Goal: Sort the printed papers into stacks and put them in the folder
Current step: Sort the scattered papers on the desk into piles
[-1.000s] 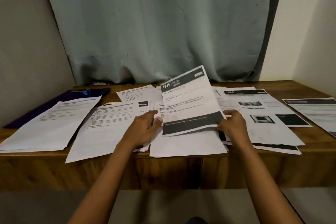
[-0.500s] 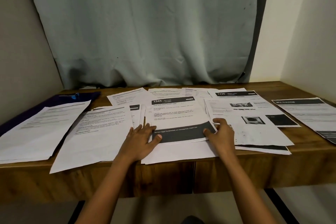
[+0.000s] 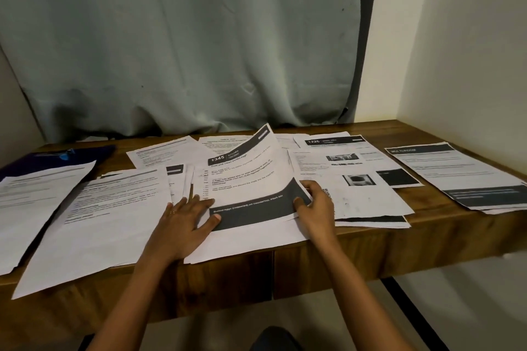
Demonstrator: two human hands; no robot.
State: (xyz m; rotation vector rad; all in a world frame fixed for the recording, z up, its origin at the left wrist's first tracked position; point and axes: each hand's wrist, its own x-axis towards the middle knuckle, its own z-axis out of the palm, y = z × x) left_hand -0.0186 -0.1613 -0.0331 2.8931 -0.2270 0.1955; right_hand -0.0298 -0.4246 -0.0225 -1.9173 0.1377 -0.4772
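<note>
While half-aloft, sheet [image 3: 247, 179] lengthwise away (slightly rightward)

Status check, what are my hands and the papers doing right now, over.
Left hand flat on the middle pile. Right hand pinches the 1345 sheet by its corner, sheet lifted. Folder far left, partly under papers.

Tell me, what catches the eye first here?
The white printed sheet headed 1345, with dark bands, curls up mid-desk; the right hand pinches its near right corner, the left hand rests flat at its left edge. Other white printed papers cover the brown wooden desk, and a dark purple folder lies far left.
</note>
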